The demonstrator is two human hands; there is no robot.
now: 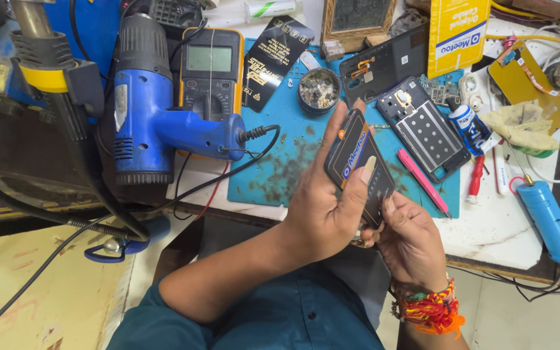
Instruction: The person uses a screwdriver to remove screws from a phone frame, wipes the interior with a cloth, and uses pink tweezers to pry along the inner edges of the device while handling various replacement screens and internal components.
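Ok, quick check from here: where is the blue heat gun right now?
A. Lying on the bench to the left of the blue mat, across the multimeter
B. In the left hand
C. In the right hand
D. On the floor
A: the blue heat gun lies on the bench with its handle across the multimeter, while the left hand and right hand both hold the dark phone part.

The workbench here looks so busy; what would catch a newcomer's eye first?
Probably the big blue heat gun lying at the left of the bench, against a yellow multimeter. Near the middle, the left hand and right hand together hold a dark phone panel above the stained blue work mat. An opened phone frame lies just beyond.
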